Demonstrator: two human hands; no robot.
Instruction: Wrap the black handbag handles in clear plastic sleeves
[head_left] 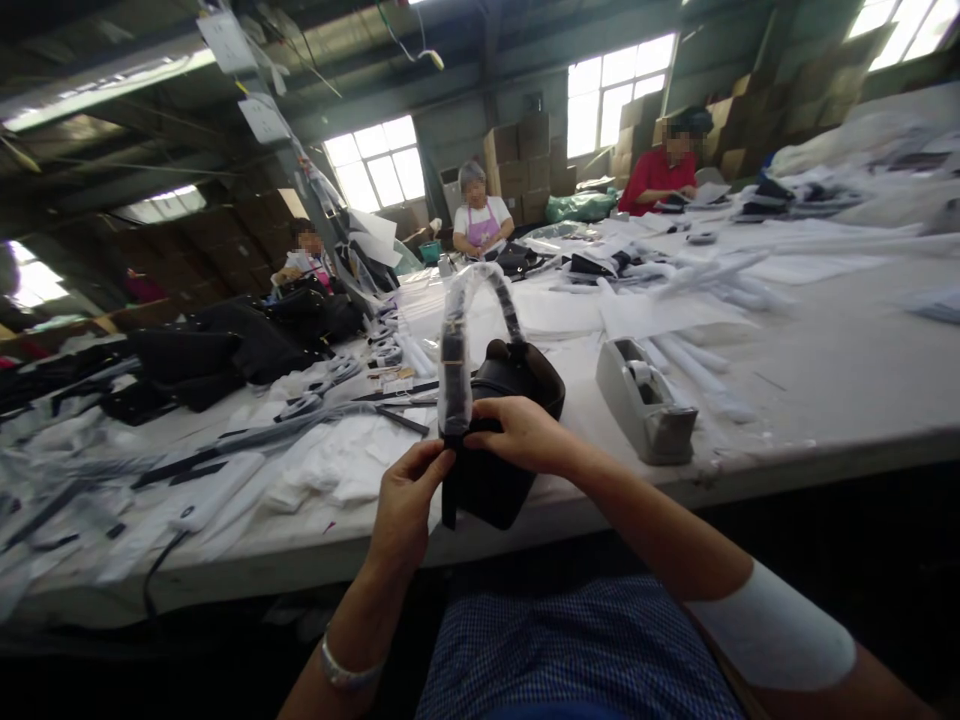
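A black handbag (pixel 495 488) stands at the table's front edge, its top partly open and showing a brown inside. Its handle (pixel 454 345) arches upward, wrapped in clear plastic film. At the near base of that handle, my left hand (pixel 409 495) pinches the black strap end with thumb and forefinger. My right hand (pixel 517 432) grips the same spot from the other side, fingers closed at the bottom of the wrapped handle. Exactly what lies between the fingertips is partly hidden. To the right of the bag sits a grey tape dispenser (pixel 660 425).
White tissue and wrapping (pixel 337 462) litter the table (pixel 825 400) on the left, among black straps. Black bags (pixel 217 345) are heaped behind them. White padding rolls (pixel 697 370) lie past the dispenser. Several co-workers, one in red (pixel 651 182), sit across the table. A leaning post (pixel 300 165) rises at left.
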